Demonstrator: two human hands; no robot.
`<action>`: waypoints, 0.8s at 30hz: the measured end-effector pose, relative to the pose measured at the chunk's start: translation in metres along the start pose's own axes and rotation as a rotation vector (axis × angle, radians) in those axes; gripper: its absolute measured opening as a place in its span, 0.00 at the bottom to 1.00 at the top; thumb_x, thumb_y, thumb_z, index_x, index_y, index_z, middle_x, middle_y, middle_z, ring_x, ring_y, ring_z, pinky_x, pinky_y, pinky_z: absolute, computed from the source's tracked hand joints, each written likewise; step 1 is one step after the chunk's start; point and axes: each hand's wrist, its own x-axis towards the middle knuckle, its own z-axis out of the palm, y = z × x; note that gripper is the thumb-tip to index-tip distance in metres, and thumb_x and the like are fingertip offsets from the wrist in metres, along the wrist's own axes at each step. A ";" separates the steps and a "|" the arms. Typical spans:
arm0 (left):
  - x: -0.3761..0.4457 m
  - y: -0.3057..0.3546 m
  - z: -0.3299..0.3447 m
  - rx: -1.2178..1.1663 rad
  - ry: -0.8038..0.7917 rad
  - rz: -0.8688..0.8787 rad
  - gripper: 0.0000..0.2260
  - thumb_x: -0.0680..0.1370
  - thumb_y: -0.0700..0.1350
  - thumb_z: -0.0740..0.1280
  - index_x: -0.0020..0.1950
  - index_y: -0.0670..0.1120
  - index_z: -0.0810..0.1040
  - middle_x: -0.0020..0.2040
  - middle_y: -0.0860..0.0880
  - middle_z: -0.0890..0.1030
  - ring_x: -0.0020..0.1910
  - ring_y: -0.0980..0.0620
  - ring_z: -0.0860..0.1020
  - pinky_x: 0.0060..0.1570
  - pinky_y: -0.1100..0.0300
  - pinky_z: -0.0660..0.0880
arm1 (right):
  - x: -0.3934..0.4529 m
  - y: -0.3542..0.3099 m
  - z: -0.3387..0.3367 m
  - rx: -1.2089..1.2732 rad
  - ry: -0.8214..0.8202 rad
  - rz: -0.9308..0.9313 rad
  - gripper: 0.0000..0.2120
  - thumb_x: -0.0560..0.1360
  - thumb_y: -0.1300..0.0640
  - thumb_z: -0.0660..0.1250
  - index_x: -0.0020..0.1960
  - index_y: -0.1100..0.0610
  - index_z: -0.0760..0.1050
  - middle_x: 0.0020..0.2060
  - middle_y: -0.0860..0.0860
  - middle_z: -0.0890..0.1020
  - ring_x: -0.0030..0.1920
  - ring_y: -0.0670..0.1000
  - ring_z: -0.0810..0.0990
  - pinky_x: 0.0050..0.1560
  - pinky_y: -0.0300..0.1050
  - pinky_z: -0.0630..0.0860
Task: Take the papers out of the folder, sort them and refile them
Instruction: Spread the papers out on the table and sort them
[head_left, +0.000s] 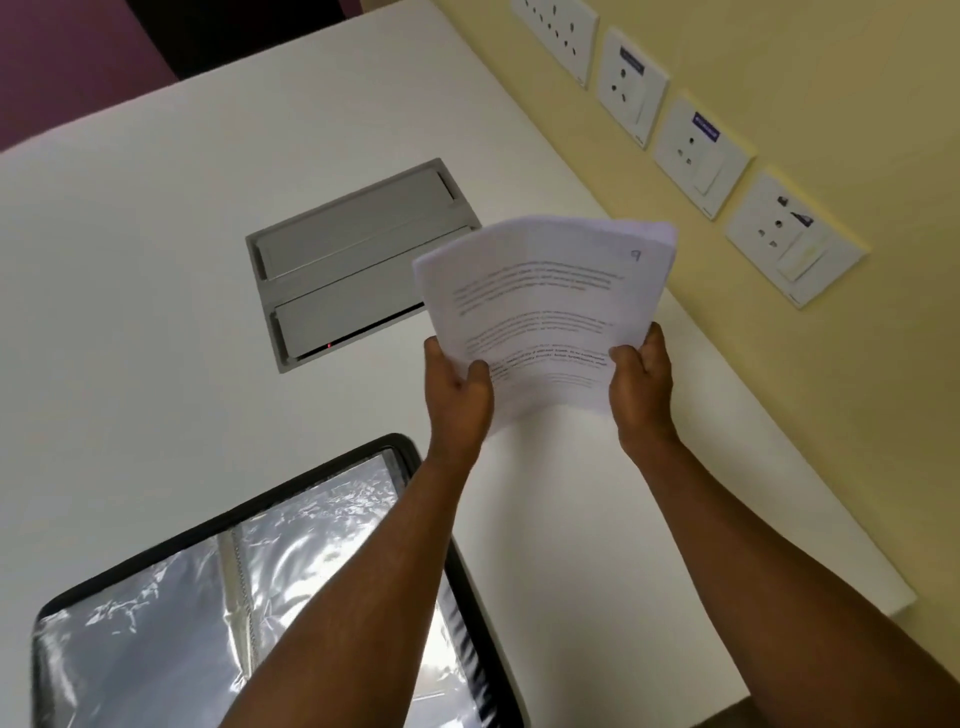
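Note:
A stack of white printed papers (545, 306) is held up in the air above the white table, the top sheet marked with a handwritten 9 near its upper right corner. My left hand (457, 395) grips the stack's lower left edge, thumb on the front. My right hand (641, 384) grips the lower right edge the same way. The black folder (405, 452) lies open on the table at the lower left, showing shiny clear plastic sleeves (311, 525); my left forearm crosses over its right side.
A grey metal cable hatch (337, 260) with a small red light is set flush into the white table (130, 312) behind the papers. Several white wall sockets (701, 140) line the yellow wall at the right. The table's edge runs along that wall.

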 end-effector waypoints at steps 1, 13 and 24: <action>0.000 -0.002 -0.001 0.013 -0.019 -0.002 0.17 0.76 0.31 0.61 0.55 0.53 0.68 0.50 0.56 0.76 0.47 0.66 0.77 0.43 0.69 0.76 | -0.001 0.002 0.001 0.021 -0.011 0.020 0.16 0.75 0.69 0.57 0.55 0.50 0.71 0.50 0.47 0.79 0.49 0.46 0.79 0.45 0.39 0.77; 0.038 0.010 -0.096 0.045 -0.012 -0.074 0.16 0.78 0.39 0.65 0.64 0.47 0.69 0.58 0.53 0.78 0.52 0.59 0.77 0.49 0.66 0.76 | -0.017 -0.030 0.084 -0.363 -0.157 -0.123 0.14 0.77 0.65 0.56 0.62 0.58 0.69 0.54 0.49 0.77 0.50 0.48 0.77 0.40 0.30 0.70; 0.111 0.000 -0.291 0.039 0.055 -0.346 0.12 0.74 0.32 0.65 0.50 0.48 0.79 0.48 0.52 0.82 0.45 0.53 0.81 0.39 0.60 0.77 | -0.035 -0.015 0.253 -0.415 -0.522 -0.002 0.13 0.76 0.60 0.67 0.59 0.56 0.73 0.54 0.50 0.81 0.51 0.50 0.81 0.52 0.46 0.80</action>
